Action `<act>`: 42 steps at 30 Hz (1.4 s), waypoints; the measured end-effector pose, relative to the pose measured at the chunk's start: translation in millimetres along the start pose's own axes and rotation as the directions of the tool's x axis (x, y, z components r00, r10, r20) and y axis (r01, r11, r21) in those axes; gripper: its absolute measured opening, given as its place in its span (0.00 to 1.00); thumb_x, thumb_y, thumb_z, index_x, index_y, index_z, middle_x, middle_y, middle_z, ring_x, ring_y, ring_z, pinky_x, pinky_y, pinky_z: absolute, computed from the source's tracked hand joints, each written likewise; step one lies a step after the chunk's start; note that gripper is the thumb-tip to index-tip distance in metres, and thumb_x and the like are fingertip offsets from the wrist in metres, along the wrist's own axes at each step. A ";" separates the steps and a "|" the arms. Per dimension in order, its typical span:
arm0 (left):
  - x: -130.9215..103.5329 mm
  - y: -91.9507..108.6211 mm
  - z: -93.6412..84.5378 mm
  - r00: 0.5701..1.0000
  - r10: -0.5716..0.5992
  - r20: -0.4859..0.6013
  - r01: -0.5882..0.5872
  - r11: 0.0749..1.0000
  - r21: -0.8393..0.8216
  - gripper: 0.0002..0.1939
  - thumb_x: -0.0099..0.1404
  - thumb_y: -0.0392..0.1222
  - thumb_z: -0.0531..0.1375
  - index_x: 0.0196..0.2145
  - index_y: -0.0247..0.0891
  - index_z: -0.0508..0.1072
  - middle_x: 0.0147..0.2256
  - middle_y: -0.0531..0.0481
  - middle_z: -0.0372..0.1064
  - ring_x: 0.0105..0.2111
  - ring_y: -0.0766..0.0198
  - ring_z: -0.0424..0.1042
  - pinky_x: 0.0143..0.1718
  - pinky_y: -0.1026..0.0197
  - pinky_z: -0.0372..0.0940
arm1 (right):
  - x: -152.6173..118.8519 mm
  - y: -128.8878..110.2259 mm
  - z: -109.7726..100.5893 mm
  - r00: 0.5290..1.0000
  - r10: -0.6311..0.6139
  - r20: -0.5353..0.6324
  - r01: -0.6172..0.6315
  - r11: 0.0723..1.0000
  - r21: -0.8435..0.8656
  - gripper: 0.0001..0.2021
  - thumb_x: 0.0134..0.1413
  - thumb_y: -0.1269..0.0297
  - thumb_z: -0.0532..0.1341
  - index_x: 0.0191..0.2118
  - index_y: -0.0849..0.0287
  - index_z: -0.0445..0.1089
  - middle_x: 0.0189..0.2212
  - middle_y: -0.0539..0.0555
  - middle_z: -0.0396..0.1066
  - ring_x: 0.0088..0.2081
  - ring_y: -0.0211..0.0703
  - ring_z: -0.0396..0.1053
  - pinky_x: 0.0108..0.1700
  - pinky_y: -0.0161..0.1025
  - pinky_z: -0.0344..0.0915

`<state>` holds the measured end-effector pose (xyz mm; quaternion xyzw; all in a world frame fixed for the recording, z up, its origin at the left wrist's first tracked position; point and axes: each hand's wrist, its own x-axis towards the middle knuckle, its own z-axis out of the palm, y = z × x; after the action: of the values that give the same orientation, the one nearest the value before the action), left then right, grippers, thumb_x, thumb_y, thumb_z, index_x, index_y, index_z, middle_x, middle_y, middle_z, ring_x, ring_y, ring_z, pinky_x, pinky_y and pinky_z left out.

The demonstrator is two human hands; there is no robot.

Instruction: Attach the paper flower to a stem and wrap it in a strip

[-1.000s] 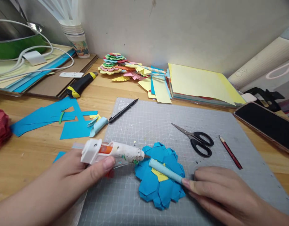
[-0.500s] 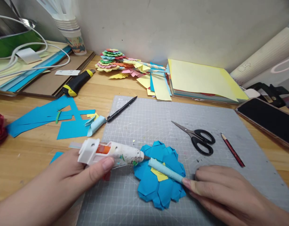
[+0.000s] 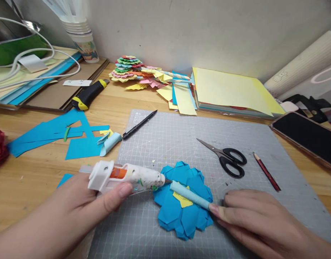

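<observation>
My left hand (image 3: 100, 198) is wrapped round a white glue gun (image 3: 138, 176), whose nozzle points right and meets the left end of a light blue paper roll (image 3: 191, 195). Between thumb and fingers, my right hand (image 3: 243, 216) pinches the roll's right end. Beneath the roll lies a blue paper flower (image 3: 169, 214) with a yellow centre (image 3: 184, 201), resting on the grey cutting mat (image 3: 133, 230).
Scissors (image 3: 231, 162), a red pencil (image 3: 267, 172) and a black pen (image 3: 139, 125) lie on the mat. Blue paper pieces (image 3: 83, 148) and a utility knife (image 3: 90, 95) are at left. A phone (image 3: 308, 138) lies at right.
My left thumb has shifted slightly along the glue gun, and the fingers under the gun have moved a little. The roll, the flower and my right hand look unmoved.
</observation>
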<state>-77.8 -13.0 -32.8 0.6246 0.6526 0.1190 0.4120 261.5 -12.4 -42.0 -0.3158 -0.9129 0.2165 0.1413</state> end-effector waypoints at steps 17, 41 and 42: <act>-4.2 -2.7 -5.2 1.000 -0.025 -0.019 0.027 0.995 0.100 0.21 0.56 0.65 0.51 0.28 0.51 0.77 0.30 0.53 0.74 0.33 0.53 0.70 0.41 0.55 0.66 | 1.8 2.6 -1.0 1.000 -0.024 -0.002 0.024 1.000 -0.002 0.15 0.64 0.68 0.52 0.51 0.51 0.70 0.24 0.51 0.70 0.25 0.39 0.69 0.25 0.35 0.65; -9.7 -27.3 -3.0 0.991 0.077 -0.107 -0.048 0.968 0.245 0.20 0.61 0.59 0.49 0.33 0.51 0.77 0.28 0.58 0.74 0.26 0.62 0.73 0.25 0.66 0.68 | 3.0 3.1 -1.1 0.999 -0.037 0.006 0.037 0.999 0.001 0.13 0.64 0.70 0.52 0.49 0.56 0.70 0.24 0.50 0.70 0.25 0.39 0.68 0.26 0.35 0.64; -10.5 -26.6 -3.5 0.990 0.078 -0.115 -0.048 0.968 0.247 0.20 0.61 0.59 0.49 0.33 0.51 0.77 0.28 0.57 0.74 0.28 0.61 0.73 0.25 0.65 0.68 | 2.9 3.1 -1.1 0.999 -0.037 0.006 0.037 0.999 0.002 0.13 0.64 0.70 0.52 0.49 0.56 0.70 0.24 0.50 0.69 0.25 0.39 0.68 0.26 0.35 0.64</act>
<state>-100.5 -26.5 -44.4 0.6823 0.6664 0.0894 0.2869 261.3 -8.0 -42.2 -0.2981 -0.9188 0.2158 0.1428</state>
